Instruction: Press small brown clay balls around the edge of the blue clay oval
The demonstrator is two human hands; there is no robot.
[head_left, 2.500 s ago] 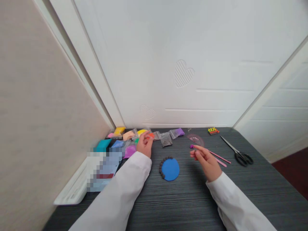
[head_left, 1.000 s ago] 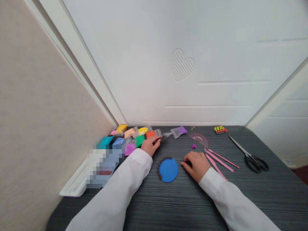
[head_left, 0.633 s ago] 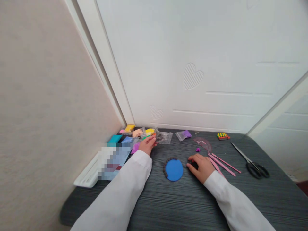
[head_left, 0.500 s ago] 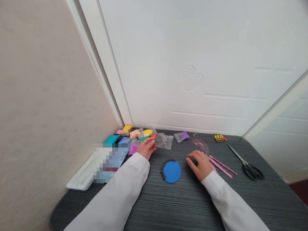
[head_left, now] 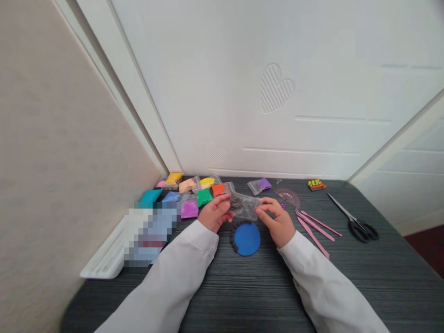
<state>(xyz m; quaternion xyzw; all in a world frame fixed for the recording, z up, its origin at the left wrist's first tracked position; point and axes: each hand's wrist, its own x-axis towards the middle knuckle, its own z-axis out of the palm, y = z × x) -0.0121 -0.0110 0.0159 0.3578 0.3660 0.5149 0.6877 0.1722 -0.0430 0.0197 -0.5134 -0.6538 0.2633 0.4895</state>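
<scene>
A clear plastic bag (head_left: 247, 206) with a dark brown-grey lump in its left part is stretched between my two hands. My left hand (head_left: 215, 213) pinches its left end. On the right, my right hand (head_left: 277, 220) grips the other end between thumb and fingers. Just below the bag, a flat blue clay disc (head_left: 247, 239) lies on the dark table. Small dark clay balls (head_left: 233, 236) line the disc's left and upper edge. Packets of orange clay (head_left: 218, 189) and green clay (head_left: 204, 197) lie close behind my left hand.
More clay packets, such as a magenta one (head_left: 189, 209), cluster at the back left beside a white tray (head_left: 104, 252). A purple packet (head_left: 264, 183) lies at the back. To the right are a protractor (head_left: 288, 196), pink tools (head_left: 316, 226), a small yellow-and-red piece (head_left: 316, 185) and scissors (head_left: 354, 224).
My right hand has moved up and left from the table and taken hold of the bag's right end. My left hand still holds the bag. The view has shifted slightly.
</scene>
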